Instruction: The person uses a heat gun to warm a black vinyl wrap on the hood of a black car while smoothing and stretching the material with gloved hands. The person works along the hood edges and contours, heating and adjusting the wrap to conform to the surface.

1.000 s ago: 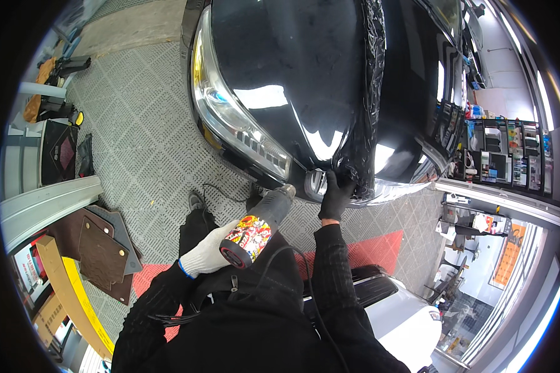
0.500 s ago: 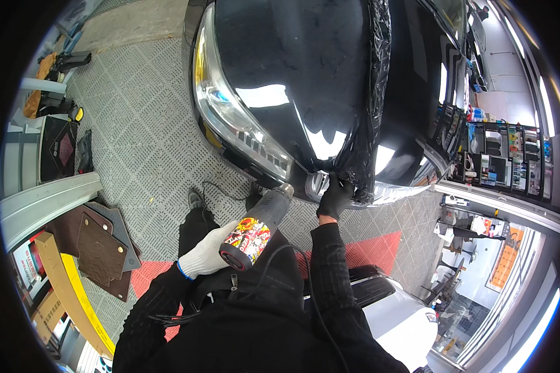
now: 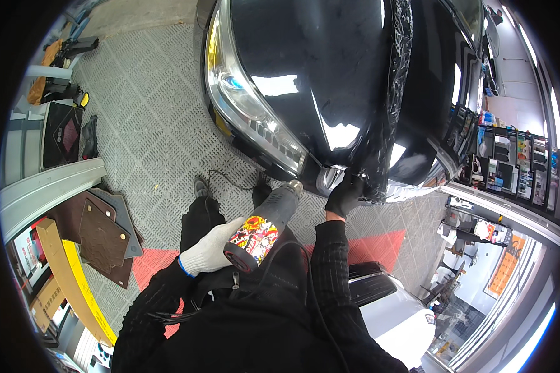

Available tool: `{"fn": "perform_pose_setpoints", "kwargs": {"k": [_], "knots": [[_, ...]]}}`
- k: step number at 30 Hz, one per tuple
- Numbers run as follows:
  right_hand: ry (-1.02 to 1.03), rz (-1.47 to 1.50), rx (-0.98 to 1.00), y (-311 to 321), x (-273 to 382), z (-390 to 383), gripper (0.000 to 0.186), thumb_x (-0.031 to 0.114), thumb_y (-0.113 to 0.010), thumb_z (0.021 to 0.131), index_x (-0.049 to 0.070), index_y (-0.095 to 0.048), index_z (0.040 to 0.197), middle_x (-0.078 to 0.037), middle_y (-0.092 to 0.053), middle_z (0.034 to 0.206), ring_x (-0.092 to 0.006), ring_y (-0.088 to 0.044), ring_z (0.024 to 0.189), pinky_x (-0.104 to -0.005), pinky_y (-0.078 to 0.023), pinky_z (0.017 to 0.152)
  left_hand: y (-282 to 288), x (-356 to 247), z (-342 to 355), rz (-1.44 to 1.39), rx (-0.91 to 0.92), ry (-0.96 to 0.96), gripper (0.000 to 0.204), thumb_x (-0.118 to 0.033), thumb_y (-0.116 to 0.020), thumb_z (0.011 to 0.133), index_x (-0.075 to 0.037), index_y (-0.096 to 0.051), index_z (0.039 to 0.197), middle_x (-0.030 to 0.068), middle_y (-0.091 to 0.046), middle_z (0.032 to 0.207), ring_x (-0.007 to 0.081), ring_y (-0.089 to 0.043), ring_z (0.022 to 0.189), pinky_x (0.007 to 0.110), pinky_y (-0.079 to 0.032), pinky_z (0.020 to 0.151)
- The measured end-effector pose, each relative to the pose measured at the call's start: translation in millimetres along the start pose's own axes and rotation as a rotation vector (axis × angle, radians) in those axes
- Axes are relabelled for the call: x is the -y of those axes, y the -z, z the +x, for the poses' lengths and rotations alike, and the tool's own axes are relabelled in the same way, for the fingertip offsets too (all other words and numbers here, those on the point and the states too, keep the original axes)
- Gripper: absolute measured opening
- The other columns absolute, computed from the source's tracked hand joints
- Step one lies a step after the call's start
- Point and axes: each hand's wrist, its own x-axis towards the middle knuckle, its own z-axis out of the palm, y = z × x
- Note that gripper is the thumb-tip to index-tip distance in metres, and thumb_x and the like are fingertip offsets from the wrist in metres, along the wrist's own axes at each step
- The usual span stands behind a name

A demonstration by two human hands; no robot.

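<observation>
My left hand [image 3: 206,252], in a white knit glove with a blue cuff edge, is closed around a dark grey heat gun [image 3: 260,231] covered in colourful stickers. Its metal nozzle points up and right, just short of the black car's front edge below the headlight [image 3: 247,102]. My right hand [image 3: 344,198], in a black glove, is at the nose of the car beside a chrome trim piece [image 3: 331,180]. Its fingers close on black film [image 3: 397,81], whose crumpled strip runs down the hood [image 3: 311,50]. Black on black partly hides the fingertips.
The gun's cord [image 3: 314,298] loops over my right forearm. Behind me stands a white car [image 3: 386,323]. Brown floor mats [image 3: 102,239] and a long cardboard box [image 3: 68,273] are at the left, stocked shelves [image 3: 516,161] at the right. Grey grating tiles [image 3: 149,124] cover the floor.
The view has shifted, so the car sits slightly farther right and lower in the picture. The heat gun and both hands keep nearly the same places relative to the car.
</observation>
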Motion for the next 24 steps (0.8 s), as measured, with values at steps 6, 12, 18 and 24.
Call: {"fn": "perform_pose_setpoints", "kwargs": {"k": [6,12,18,24], "knots": [[-0.035,-0.021,-0.016,2,5,0,0.025,0.013,-0.067,0.107,-0.005,-0.071,0.124,-0.017,-0.078,0.12,-0.0306,-0.072,0.107,-0.0417,-0.053,0.095,-1,8,0,-0.136,-0.009,0.01,0.083,-0.015,-0.091,0.086,0.005,-0.048,0.153,0.0195,-0.073,0.127,0.0284,-0.074,0.116,0.037,-0.057,0.103],[0.004,0.128,-0.052,-6,13,2,0.018,0.007,-0.066,0.105,-0.004,-0.073,0.118,-0.014,-0.077,0.108,-0.0255,-0.07,0.097,-0.039,-0.054,0.089,1,1,0,-0.079,0.005,0.002,0.079,-0.016,-0.09,0.086,0.004,-0.05,0.151,0.0195,-0.073,0.127,0.0287,-0.074,0.116,0.038,-0.057,0.102],[-0.189,0.303,0.033,4,27,10,0.012,0.003,-0.065,0.102,-0.004,-0.073,0.108,-0.01,-0.074,0.094,-0.02,-0.067,0.083,-0.0361,-0.054,0.081,3,-5,1,-0.009,0.013,-0.026,0.075,-0.018,-0.089,0.087,0.003,-0.052,0.148,0.0195,-0.074,0.124,0.0303,-0.074,0.115,0.039,-0.057,0.101],[-0.252,0.16,0.104,7,26,16,0.023,0.007,-0.065,0.102,-0.006,-0.071,0.121,-0.013,-0.076,0.109,-0.0229,-0.069,0.095,-0.0379,-0.053,0.089,2,-5,1,0.001,0.012,-0.01,0.073,-0.018,-0.088,0.088,0.002,-0.053,0.148,0.0192,-0.073,0.124,0.0296,-0.074,0.115,0.038,-0.057,0.101]]}}
